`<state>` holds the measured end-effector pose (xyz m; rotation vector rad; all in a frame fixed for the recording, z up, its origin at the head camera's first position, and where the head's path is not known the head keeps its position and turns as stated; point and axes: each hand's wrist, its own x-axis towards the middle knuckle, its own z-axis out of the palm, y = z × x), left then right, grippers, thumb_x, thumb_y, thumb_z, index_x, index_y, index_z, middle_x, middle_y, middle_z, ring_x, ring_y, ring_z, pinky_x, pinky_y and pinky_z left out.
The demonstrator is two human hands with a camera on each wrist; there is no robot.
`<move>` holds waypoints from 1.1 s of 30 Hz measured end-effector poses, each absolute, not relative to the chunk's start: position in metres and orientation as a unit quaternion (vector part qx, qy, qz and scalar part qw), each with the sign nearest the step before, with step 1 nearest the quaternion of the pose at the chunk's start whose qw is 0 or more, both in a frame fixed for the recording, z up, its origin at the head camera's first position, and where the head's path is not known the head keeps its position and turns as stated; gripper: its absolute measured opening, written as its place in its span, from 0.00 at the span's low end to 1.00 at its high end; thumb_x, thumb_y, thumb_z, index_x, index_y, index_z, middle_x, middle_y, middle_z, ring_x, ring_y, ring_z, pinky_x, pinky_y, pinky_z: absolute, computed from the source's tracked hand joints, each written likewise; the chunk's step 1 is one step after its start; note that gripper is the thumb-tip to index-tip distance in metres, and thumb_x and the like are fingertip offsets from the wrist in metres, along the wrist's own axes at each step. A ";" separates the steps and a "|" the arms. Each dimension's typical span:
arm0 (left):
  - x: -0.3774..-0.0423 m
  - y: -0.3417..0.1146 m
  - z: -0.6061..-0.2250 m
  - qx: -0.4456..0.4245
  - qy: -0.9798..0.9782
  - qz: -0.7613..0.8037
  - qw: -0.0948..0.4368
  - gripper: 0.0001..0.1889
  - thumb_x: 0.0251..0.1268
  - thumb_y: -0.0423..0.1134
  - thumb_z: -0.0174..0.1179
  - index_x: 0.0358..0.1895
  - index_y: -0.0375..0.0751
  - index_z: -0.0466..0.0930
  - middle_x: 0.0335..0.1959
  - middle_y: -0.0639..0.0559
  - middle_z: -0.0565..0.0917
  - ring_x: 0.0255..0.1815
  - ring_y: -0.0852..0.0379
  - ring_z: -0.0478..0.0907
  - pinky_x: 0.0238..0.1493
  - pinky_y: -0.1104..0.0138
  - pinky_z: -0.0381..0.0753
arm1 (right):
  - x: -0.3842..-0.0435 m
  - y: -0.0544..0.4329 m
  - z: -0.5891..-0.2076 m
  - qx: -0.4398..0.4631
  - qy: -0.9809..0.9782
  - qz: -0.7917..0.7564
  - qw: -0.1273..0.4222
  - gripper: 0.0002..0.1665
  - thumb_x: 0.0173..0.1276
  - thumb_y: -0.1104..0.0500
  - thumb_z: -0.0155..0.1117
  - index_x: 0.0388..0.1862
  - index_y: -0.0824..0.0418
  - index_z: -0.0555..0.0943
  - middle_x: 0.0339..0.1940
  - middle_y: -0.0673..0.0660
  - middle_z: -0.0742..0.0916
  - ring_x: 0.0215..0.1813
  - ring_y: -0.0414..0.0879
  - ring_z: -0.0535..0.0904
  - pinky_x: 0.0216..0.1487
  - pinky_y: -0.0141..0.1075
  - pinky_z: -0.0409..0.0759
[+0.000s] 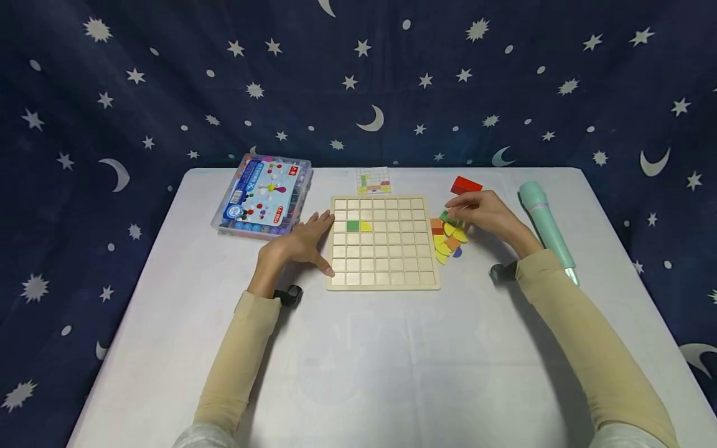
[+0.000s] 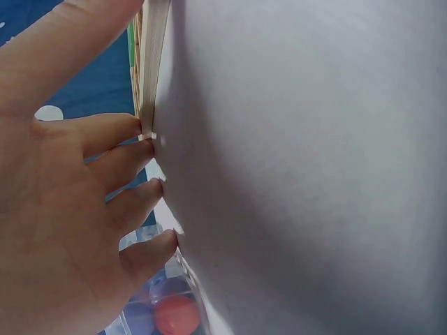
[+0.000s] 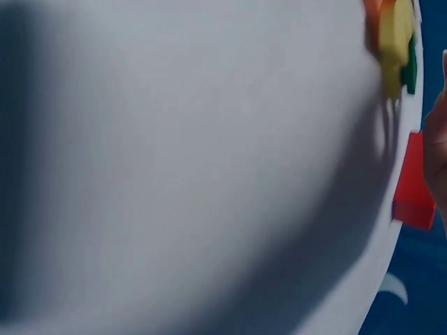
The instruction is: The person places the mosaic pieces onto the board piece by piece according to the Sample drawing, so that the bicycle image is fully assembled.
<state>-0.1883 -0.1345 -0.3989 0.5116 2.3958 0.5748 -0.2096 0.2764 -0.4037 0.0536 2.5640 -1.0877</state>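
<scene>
A square wooden grid board (image 1: 392, 255) lies on the table, with a green tile (image 1: 353, 226) and a yellow tile (image 1: 366, 226) side by side in its cells. My left hand (image 1: 305, 241) touches the board's left edge, thumb and fingers spread; the left wrist view shows its fingertips (image 2: 150, 188) at table level. Bent fingers bring my right hand (image 1: 482, 211) over a green piece (image 1: 446, 216) at the top of a pile of colored pieces (image 1: 448, 239). Whether they pinch it is hidden. In the right wrist view only part of this hand (image 3: 436, 153) appears.
A small card with a colored grid pattern (image 1: 373, 180) lies behind the board. Red blocks (image 1: 465, 185) lie beyond my right hand. A clear case of colored balls (image 1: 263, 196) sits at the back left, and a mint-green microphone (image 1: 546, 224) at the right.
</scene>
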 end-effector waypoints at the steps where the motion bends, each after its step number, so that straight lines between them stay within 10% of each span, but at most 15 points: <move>1: -0.188 -0.135 -0.399 0.191 0.906 0.219 0.307 0.70 0.45 0.48 0.83 0.85 0.42 0.39 0.87 0.47 0.37 0.87 0.45 0.29 0.84 0.44 0.35 | -0.210 0.278 -0.405 0.023 0.906 -0.383 0.176 0.22 0.73 0.52 0.69 0.62 0.58 0.84 0.49 0.60 0.87 0.45 0.55 0.77 0.44 0.38 0.81; 33: -0.189 -0.136 -0.404 0.191 0.907 0.224 0.302 0.70 0.45 0.48 0.83 0.85 0.44 0.39 0.87 0.49 0.37 0.87 0.47 0.29 0.85 0.48 0.34 | -0.214 0.286 -0.418 0.029 0.911 -0.365 0.191 0.18 0.71 0.56 0.69 0.55 0.65 0.82 0.44 0.61 0.81 0.44 0.54 0.74 0.41 0.34 0.79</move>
